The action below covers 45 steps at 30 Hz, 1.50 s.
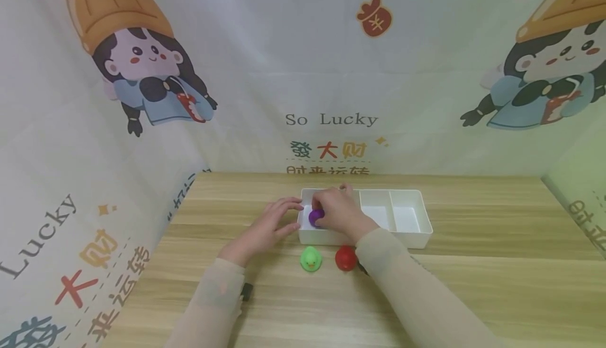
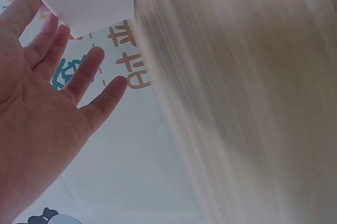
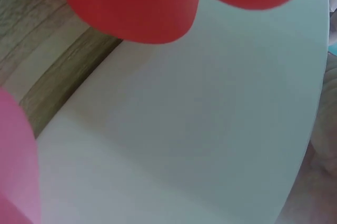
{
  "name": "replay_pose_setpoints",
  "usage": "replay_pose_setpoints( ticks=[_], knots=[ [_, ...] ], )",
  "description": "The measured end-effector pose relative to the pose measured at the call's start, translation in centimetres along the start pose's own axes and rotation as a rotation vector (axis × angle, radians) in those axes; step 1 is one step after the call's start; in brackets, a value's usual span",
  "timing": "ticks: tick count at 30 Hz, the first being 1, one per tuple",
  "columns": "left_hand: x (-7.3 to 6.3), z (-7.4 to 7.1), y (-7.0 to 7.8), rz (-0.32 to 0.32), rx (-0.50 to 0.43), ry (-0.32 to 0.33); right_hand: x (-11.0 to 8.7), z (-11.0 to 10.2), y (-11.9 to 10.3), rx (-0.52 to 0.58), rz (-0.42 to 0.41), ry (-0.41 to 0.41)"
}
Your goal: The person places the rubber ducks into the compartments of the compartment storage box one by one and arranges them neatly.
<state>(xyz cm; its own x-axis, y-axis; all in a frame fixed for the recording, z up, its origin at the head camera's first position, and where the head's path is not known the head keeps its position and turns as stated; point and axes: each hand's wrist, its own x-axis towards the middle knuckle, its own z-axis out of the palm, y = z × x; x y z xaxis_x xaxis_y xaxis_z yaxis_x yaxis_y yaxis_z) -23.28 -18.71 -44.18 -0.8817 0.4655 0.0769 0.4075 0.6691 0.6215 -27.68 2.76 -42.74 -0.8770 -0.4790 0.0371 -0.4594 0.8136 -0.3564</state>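
Observation:
A white divided box [image 1: 410,239] stands on the table. My right hand [image 1: 342,210] reaches into its left part and grips a small round purple toy [image 1: 315,217], partly covered by the fingers. Fingers spread, my left hand [image 1: 265,231] is at the box's left end; the left wrist view shows the same hand [image 2: 58,97] beside the box [image 2: 87,0]. In front of the box sit a green toy duck [image 1: 311,259] and a red toy [image 1: 346,258], the latter next to my right sleeve. Large in the right wrist view is a red toy [image 3: 131,2] before the box wall [image 3: 174,118].
A pink thing [image 3: 16,166] shows at the left edge of the right wrist view. The wooden table [image 1: 487,264] meets a printed cloth [image 1: 426,101] at the back and sides. Thin dividers [image 1: 391,211] split the box into compartments.

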Motion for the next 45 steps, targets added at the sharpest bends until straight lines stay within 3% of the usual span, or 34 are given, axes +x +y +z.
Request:
replay_pose_setpoints(
  ticks=[9, 22, 32, 40, 45],
  knots=[
    [0.2, 0.2, 0.1, -0.004, -0.001, -0.018, -0.4, 0.1, 0.3, 0.024, -0.033, 0.011],
    [0.2, 0.1, 0.0, 0.056, 0.019, 0.028, -1.2, -0.4, 0.1, 0.144, -0.097, 0.094],
    [0.1, 0.2, -0.1, 0.05, 0.019, 0.029, -2.5, -0.9, -0.1, 0.165, -0.087, 0.181],
    [0.1, 0.0, 0.2, 0.009, 0.004, 0.009, -3.7, -1.3, 0.1, 0.253, -0.055, 0.207],
    [0.2, 0.1, 0.1, 0.011, 0.005, 0.005, -4.4, -1.7, -0.1, 0.254, -0.059, 0.222]
  ],
)
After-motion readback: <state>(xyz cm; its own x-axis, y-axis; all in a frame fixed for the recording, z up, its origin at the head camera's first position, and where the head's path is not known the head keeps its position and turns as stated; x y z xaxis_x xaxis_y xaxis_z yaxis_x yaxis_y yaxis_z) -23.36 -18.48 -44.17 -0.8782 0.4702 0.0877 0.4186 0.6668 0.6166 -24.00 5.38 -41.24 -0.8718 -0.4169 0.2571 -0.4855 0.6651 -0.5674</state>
